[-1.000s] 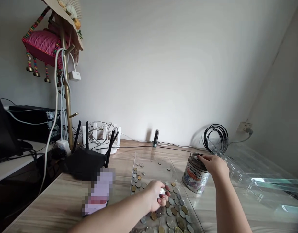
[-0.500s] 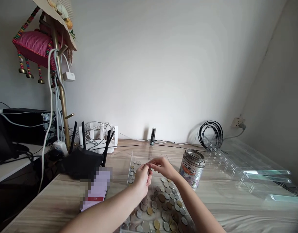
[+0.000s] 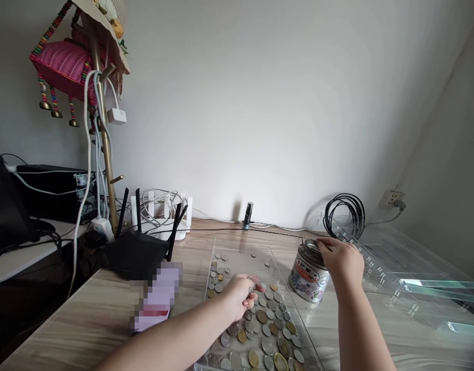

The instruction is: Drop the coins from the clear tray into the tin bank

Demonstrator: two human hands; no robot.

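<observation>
the left hand (image 3: 240, 299) curls its grip shut on mixed silver and brass coins (image 3: 270, 322) lying just beneath it in the clear plastic tray (image 3: 240, 253). the right hand (image 3: 342, 260) pinches at the lid of the flowered round metal tin (image 3: 308, 278) directly below its grip (whether it holds anything cannot be told). coins likely go best fed edge-on, with the tin kept steady.

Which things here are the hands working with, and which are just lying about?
In hand: coins, clear tray under them, tin, left hand over the coins, right hand at the tin's top.
Lying about: black router, white router, coiled cable, small black bottle, stacked clear trays, pink basket.
</observation>
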